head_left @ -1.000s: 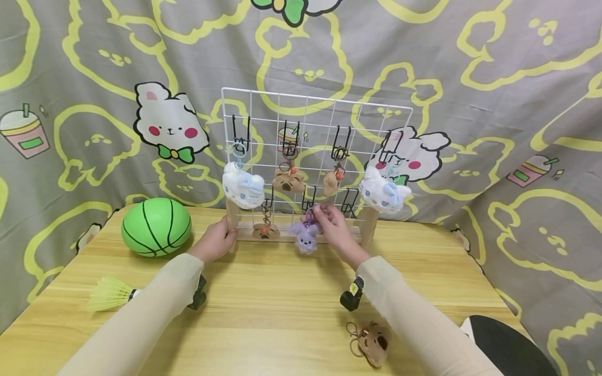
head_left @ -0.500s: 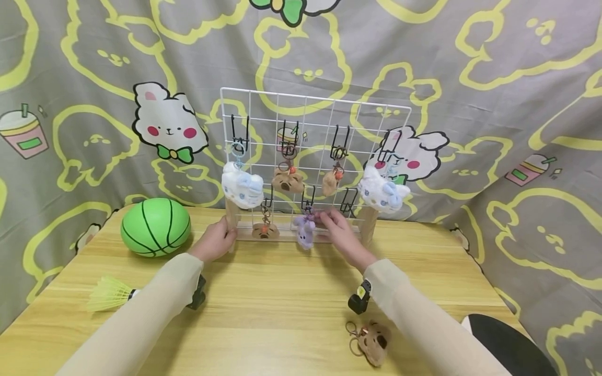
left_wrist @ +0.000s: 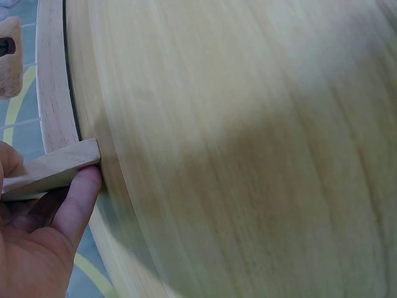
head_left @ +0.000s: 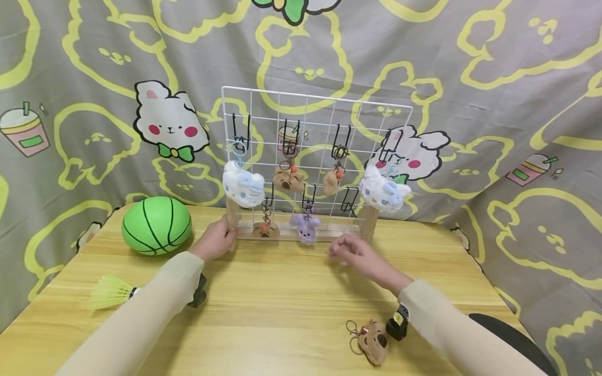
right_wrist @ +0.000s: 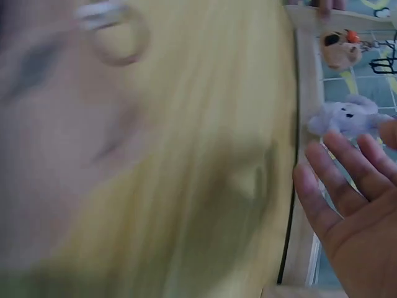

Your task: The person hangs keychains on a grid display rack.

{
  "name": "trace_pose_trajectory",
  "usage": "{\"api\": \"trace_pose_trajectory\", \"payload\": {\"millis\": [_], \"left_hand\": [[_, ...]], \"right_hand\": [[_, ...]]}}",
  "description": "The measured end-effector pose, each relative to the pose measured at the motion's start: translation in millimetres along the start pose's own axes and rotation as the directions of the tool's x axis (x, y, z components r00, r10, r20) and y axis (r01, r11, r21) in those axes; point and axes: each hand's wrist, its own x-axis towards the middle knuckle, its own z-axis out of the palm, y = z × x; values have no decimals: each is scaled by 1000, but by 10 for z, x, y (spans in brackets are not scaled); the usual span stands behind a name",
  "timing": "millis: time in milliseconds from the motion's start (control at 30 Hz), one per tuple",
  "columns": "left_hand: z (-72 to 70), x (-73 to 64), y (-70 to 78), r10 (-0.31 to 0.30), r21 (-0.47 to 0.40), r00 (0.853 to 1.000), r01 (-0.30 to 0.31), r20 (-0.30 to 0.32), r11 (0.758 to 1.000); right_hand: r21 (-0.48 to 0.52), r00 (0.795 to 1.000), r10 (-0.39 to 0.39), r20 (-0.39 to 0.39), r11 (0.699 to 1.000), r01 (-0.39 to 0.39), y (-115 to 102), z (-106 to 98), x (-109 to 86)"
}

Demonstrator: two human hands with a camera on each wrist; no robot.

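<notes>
A white wire grid rack on a wooden stand bears several plush keychains on black hooks. My left hand grips the stand's left wooden post, thumb on one side and fingers on the other. In the lower row hangs a purple plush keychain, beside a brown bear keychain. My right hand is apart from the purple keychain, to its lower right, holding nothing. Its fingers are extended in the right wrist view. Another brown bear keychain lies on the table near my right wrist.
White cat plush keychains hang at both ends of the upper row, with brown ones between. A bare black hook sits lower right. A green ball and a yellow shuttlecock are left; a black object is at right.
My right hand has let go of the purple keychain, which now hangs from the lower middle hook. That hand has drawn back, down and to the right. My left hand stays put.
</notes>
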Motion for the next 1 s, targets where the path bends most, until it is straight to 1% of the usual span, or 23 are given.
{"api": "trace_pose_trajectory", "payload": {"millis": [67, 133, 233, 300, 400, 467, 567, 667, 800, 900, 1000], "left_hand": [[-4, 3, -4, -5, 2, 1000, 5, 0, 1000], [-6, 5, -6, -8, 5, 1000, 8, 3, 1000], [1, 15, -13, -17, 4, 1000, 17, 3, 1000], [13, 26, -15, -9, 8, 1000, 9, 1, 1000], [44, 54, -12, 8, 10, 1000, -8, -2, 1000], [60, 67, -5, 20, 10, 1000, -20, -5, 1000], [68, 76, 4, 14, 3, 1000, -14, -7, 1000], [57, 74, 1, 4, 3, 1000, -4, -3, 1000], [44, 68, -13, 4, 10, 1000, -4, -1, 1000], [34, 48, -15, 0, 7, 1000, 0, -3, 1000], [19, 24, -12, -6, 8, 1000, 6, -5, 1000]], "right_hand": [[-68, 998, -21, 63, 997, 25, 27, -20, -119], [-132, 991, -47, 129, 989, 64, 46, -27, -234], [-229, 971, -81, 224, 964, 133, 57, -31, -397], [-258, 957, -71, 281, 955, 147, 54, -41, -508], [-280, 935, -35, 354, 949, 141, 35, -66, -672], [-308, 926, -19, 378, 940, 145, 24, -77, -765], [-346, 916, -24, 400, 922, 175, 0, -68, -882], [-392, 908, -45, 417, 892, 224, -28, -43, -969], [-446, 891, -26, 453, 859, 251, -55, -13, -1038], [-457, 879, 5, 477, 855, 244, -62, 9, -1051], [-459, 873, -10, 488, 848, 266, -64, 33, -1043]]}}
